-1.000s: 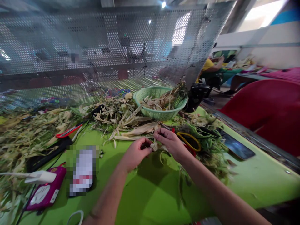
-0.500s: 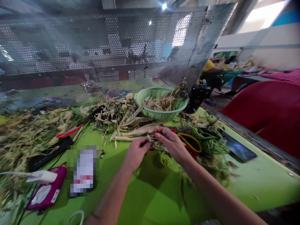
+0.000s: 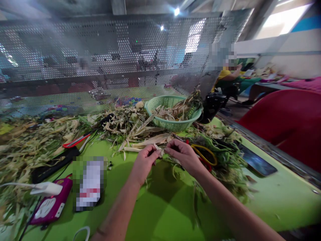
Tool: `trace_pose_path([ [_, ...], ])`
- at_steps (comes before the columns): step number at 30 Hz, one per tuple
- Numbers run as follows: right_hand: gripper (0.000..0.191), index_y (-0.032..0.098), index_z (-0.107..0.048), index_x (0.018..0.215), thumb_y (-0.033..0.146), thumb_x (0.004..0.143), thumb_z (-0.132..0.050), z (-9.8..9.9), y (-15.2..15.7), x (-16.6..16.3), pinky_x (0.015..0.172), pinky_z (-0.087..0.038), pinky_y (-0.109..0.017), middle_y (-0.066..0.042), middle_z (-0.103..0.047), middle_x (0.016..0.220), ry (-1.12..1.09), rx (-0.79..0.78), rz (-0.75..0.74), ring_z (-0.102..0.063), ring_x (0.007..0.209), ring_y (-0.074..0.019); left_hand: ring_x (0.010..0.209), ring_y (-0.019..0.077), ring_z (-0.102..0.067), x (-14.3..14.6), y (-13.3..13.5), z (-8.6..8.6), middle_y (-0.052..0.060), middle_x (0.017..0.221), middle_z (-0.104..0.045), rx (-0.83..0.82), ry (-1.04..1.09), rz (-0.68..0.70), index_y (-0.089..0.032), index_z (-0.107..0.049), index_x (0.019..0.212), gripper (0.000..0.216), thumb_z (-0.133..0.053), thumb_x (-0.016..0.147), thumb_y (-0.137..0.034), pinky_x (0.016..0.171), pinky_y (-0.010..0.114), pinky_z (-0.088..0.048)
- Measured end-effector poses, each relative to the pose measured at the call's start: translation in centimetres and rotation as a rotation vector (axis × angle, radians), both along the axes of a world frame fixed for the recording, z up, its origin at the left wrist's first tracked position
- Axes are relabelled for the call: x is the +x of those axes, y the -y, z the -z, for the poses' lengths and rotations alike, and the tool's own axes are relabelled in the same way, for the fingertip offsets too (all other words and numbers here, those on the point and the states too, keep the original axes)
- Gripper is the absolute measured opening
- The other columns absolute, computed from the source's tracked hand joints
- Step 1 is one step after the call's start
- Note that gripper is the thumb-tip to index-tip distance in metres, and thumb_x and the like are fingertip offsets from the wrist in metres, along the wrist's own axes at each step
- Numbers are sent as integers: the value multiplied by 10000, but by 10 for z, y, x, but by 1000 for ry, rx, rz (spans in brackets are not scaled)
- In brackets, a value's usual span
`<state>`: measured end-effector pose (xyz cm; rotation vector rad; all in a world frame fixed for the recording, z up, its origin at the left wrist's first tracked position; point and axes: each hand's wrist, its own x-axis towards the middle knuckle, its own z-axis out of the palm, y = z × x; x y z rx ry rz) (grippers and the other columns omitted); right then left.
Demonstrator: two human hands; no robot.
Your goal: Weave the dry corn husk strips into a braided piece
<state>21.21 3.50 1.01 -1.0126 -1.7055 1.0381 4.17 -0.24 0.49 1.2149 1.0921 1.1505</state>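
Note:
My left hand (image 3: pixel 145 162) and my right hand (image 3: pixel 182 154) meet over the green table (image 3: pixel 160 207), fingertips pinched together on a small pale strip of dried husk (image 3: pixel 160 152). Thin greenish strands hang below the hands. Just beyond them lie long dry husk leaves (image 3: pixel 150 140). Yellow-and-red handled scissors (image 3: pixel 204 154) rest right of my right hand.
A green basket (image 3: pixel 172 124) full of husks stands behind. Husk heaps (image 3: pixel 32 144) cover the left and back. A magenta device (image 3: pixel 51 204), white plug (image 3: pixel 45 188), red-handled tool (image 3: pixel 75 141) and black cable lie left. A phone (image 3: pixel 257 161) lies right. Perforated metal screen behind; a person sits far right.
Both hands have stayed together, shifting slightly away from me and working the husk piece between the fingertips. The camera tilted a little.

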Motion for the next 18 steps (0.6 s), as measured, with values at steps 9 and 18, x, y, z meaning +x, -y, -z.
trace_pose_path([
  [9,276,194,-646,971,364,759,-696,-4,8,-7,661,-480,-277,-43,-644,848,17,75,-55,-580,748,-166,597,81,-491,4,-2,3,-19,703,-559,-58,125,-64,-155,-563,870,315,-680,741,-419,561,206,-384],
  [18,270,180,-661,981,336,762,-688,1,4,-4,700,-505,-288,-41,-658,842,-10,70,25,-589,733,-156,622,122,-619,1,-1,-6,15,750,-638,-193,237,-72,-148,-556,836,224,-675,721,-300,629,241,-439],
])
